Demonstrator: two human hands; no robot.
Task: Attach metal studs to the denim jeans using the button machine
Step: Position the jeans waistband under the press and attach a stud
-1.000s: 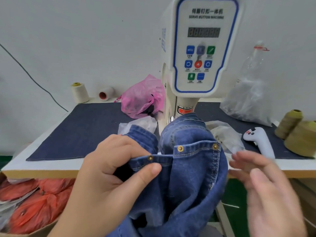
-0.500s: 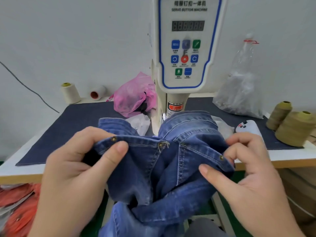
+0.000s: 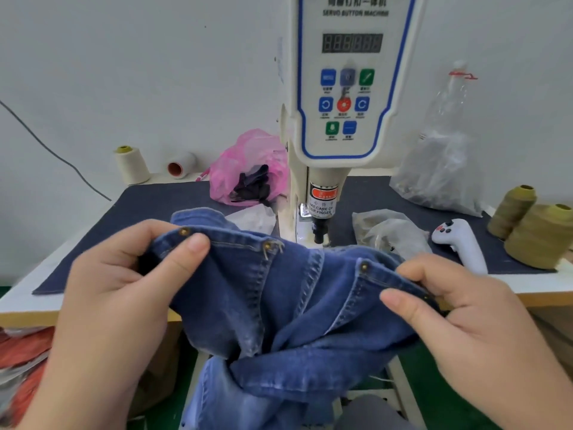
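We had both hands on the denim jeans point(image 3: 279, 305), and the grip was tight: our left hand point(image 3: 124, 293) pinched the pocket edge, thumb pressed just beside a brass stud point(image 3: 184, 232), while our right hand point(image 3: 465, 318) pinched the other pocket's edge, thumb on top and fingers curled behind. Between the two hands the cloth hung in soft folds off the front of the counter point(image 3: 542, 285), with two more studs showing, one at a pocket corner point(image 3: 267, 245) and one nearer our right hand point(image 3: 364, 267). Just beyond the jeans stood the button machine point(image 3: 350, 88), its punch point(image 3: 319, 231) bare over the denim's far fold. To our eye, the step was to find the next bare spot and feed it under that punch; doing it well meant stretching the edge flat, one layer only, and keeping fingertips wide of the punch, as its label warned.
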